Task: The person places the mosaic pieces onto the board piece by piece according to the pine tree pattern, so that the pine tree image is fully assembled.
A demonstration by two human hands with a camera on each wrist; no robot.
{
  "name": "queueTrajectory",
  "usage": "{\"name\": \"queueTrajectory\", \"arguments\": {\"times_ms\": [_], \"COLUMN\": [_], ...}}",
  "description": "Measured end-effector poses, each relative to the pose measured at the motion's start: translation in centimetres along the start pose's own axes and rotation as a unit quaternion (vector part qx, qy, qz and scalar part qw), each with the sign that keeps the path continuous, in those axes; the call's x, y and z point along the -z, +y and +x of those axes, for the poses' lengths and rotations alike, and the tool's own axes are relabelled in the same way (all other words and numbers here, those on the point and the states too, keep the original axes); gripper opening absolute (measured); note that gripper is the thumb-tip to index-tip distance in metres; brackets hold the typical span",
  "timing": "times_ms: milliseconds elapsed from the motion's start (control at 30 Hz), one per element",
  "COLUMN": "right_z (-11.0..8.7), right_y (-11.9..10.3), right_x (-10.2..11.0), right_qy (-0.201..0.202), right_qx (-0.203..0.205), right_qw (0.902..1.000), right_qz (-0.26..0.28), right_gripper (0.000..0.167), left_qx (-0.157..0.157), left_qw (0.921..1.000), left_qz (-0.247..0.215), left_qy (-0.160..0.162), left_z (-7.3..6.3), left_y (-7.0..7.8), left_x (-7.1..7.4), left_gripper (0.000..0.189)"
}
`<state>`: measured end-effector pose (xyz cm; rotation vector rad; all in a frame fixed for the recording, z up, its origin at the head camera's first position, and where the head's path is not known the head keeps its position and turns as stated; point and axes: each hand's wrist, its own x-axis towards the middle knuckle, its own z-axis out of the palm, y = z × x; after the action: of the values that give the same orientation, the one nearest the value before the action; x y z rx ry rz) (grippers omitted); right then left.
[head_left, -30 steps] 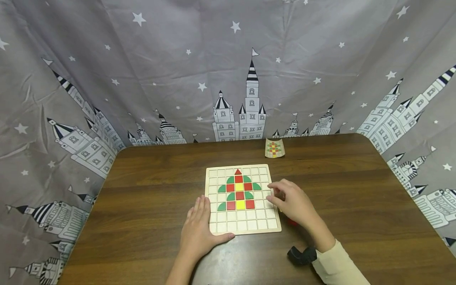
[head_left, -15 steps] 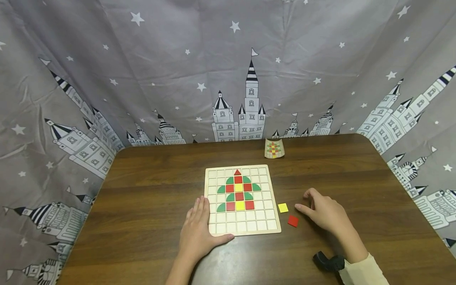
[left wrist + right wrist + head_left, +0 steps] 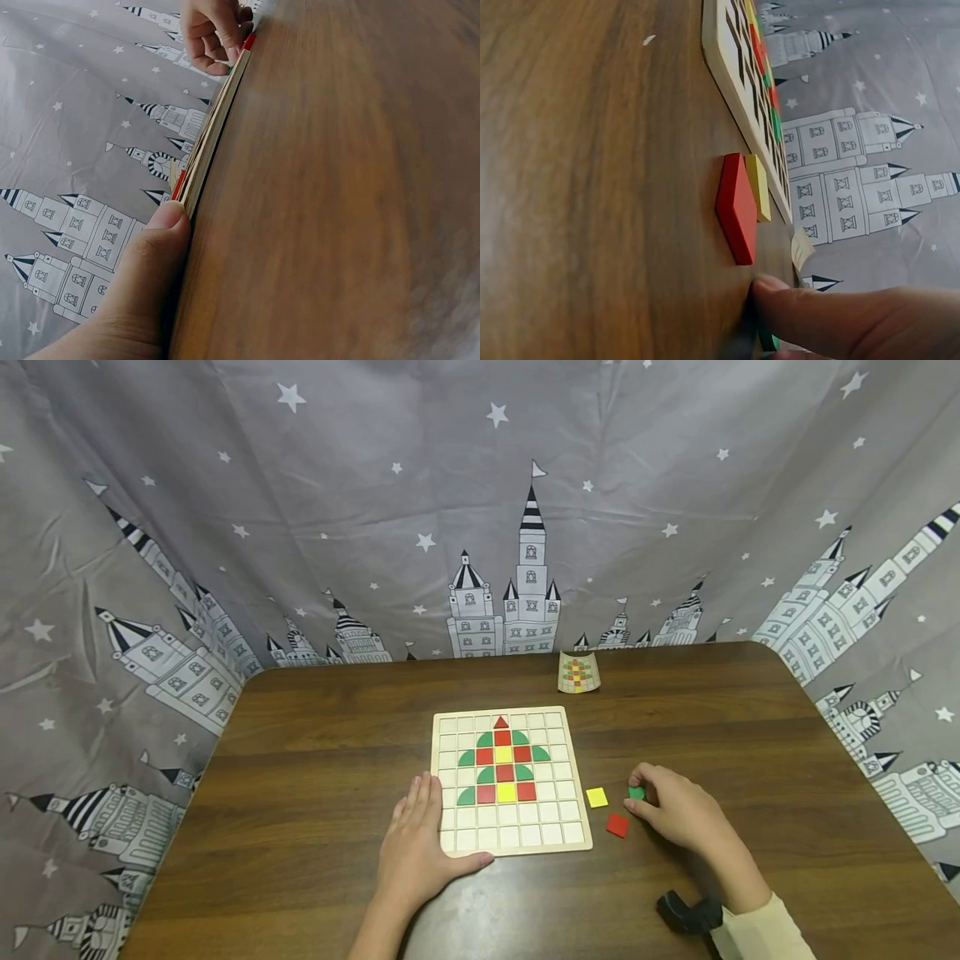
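A pale square grid board (image 3: 540, 835) lies on the table, bearing red, yellow and green tiles in a tree-like pattern. My left hand (image 3: 415, 843) rests at its near left corner, with straight fingers along the left side and the thumb on the near edge. To the right of the board, my right hand (image 3: 678, 806) pinches a green tile (image 3: 636, 793) between thumb and forefinger at the tabletop; the hand partly hides its shape. In the right wrist view, the thumb covers most of that green tile (image 3: 767, 337).
A yellow square tile (image 3: 596, 797) and a red square tile (image 3: 617, 825) lie between the board and my right hand. A small curved card (image 3: 578, 673) with a similar tree pattern stands at the table's far edge. Behind hangs a grey castle-print curtain (image 3: 375, 527).
My right hand has withdrawn from the board's right side to the table beyond the loose tiles, where it has taken hold of a green tile. My left hand has stayed in place.
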<state>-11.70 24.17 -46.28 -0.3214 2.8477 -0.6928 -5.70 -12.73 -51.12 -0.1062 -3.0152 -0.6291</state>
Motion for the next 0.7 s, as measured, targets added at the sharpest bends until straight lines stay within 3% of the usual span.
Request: {"name": "queueTrajectory", "arguments": {"times_ms": [167,367,700], "right_z": [0.3,0.9,1.6], "right_y": [-0.1,-0.1,-0.2], "right_x": [-0.2,-0.7,-1.1], "right_qy": [0.013,0.029,0.05], "right_qx": [0.017,-0.01,0.015], "right_qw": [0.9998,0.9995,0.9984], "right_qz": [0.002,0.0,0.022], "right_gripper": [0.025,0.04,0.024], "left_qx": [0.001,-0.001,-0.002], "left_qw": [1.0,1.0,1.0], "left_qz": [-0.003,-0.005,-0.005], "left_qy": [0.001,0.001,0.003], "left_z": [0.0,-0.1,-0.1], "left_y": [0.0,0.0,0.0], "left_x": [0.0,0.0,0.0], "left_gripper": [0.14,0.14,0.139]}}
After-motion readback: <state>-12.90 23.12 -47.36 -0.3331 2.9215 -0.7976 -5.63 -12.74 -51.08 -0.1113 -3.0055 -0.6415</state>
